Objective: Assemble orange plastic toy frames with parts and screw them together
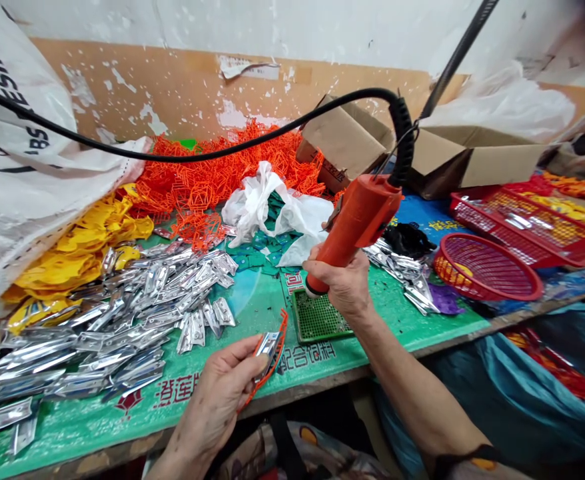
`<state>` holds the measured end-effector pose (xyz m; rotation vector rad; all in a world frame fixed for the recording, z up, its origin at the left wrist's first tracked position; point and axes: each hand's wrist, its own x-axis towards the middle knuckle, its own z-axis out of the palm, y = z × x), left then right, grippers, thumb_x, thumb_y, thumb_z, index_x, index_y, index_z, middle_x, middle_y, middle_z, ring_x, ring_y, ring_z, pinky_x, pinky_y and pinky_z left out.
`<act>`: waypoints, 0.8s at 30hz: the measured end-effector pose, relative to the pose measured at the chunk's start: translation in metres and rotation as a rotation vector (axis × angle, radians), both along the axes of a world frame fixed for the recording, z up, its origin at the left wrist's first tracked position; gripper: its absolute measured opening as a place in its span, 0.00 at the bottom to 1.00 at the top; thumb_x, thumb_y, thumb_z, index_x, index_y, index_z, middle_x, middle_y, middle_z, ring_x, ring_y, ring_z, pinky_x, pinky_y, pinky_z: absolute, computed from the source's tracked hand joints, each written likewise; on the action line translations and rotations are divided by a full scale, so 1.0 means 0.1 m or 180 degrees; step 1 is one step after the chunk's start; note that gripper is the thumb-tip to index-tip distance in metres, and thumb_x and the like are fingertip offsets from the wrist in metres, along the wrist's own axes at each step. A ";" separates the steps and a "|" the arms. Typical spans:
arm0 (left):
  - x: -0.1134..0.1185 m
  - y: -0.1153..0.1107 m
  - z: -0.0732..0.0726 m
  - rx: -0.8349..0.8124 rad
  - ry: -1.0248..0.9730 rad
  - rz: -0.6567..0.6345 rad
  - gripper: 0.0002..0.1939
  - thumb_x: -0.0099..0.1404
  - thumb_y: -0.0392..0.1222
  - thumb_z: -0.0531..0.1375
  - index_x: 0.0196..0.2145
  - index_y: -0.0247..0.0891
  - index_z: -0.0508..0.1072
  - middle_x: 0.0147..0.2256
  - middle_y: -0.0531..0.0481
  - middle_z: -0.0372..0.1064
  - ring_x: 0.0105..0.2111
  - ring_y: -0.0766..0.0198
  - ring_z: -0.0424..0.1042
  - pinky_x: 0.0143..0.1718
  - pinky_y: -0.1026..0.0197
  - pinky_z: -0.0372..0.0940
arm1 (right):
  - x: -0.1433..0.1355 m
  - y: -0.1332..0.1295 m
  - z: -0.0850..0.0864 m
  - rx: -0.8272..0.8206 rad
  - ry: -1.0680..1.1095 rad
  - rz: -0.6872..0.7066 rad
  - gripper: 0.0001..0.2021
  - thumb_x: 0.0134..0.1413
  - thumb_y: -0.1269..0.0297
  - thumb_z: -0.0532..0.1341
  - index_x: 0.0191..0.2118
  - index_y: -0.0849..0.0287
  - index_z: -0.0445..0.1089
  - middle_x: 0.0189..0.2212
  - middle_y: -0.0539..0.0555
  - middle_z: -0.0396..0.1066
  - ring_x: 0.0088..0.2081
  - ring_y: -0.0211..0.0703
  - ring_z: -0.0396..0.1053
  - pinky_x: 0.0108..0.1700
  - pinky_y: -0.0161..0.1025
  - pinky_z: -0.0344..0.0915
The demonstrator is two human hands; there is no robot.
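Observation:
My left hand (222,380) pinches a shiny silver metal piece (268,347) together with an orange plastic part (283,327), just above the table's front edge. In my right hand (347,287) is a red electric screwdriver (357,217), tilted with its dark lower end down. A thick black cable (402,133) leaves its top. Under the tool lies a green mesh tray (317,320) with small bits in it; the screwdriver's tip is hard to make out. A large heap of silver metal pieces (137,320) spreads to the left of my left hand.
Yellow parts (67,260) lie by a white sack (17,167) at left. Orange lattice parts (197,173) pile against the wall. Green pieces (262,250) surround a white plastic bag (302,220). At right are cardboard boxes (497,167), a red round basket (487,267) and red rectangular baskets (532,220).

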<state>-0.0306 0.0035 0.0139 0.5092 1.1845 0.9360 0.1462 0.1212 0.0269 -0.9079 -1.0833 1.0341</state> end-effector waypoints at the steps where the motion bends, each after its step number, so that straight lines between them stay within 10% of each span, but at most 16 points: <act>1: 0.00 0.00 0.00 -0.0003 0.0005 -0.0003 0.14 0.46 0.42 0.72 0.34 0.40 0.84 0.29 0.50 0.78 0.27 0.70 0.67 0.27 0.71 0.60 | 0.00 0.00 -0.01 -0.0002 -0.0018 -0.0001 0.10 0.34 0.67 0.71 0.24 0.57 0.70 0.21 0.45 0.68 0.24 0.36 0.64 0.28 0.37 0.64; 8: 0.04 0.00 0.04 0.0007 0.0201 -0.0071 0.16 0.49 0.43 0.70 0.37 0.37 0.83 0.22 0.53 0.73 0.17 0.74 0.56 0.18 0.70 0.50 | 0.03 0.02 0.05 -0.0031 0.0182 -0.0135 0.12 0.32 0.67 0.72 0.26 0.57 0.70 0.23 0.45 0.70 0.25 0.36 0.66 0.29 0.38 0.65; 24: 0.16 -0.02 0.04 0.0625 0.0263 -0.0319 0.14 0.57 0.42 0.65 0.40 0.36 0.82 0.28 0.51 0.75 0.27 0.65 0.64 0.29 0.64 0.54 | -0.15 -0.60 0.69 -0.0004 0.0483 0.0514 0.08 0.37 0.73 0.70 0.24 0.56 0.71 0.24 0.48 0.68 0.28 0.39 0.67 0.28 0.37 0.65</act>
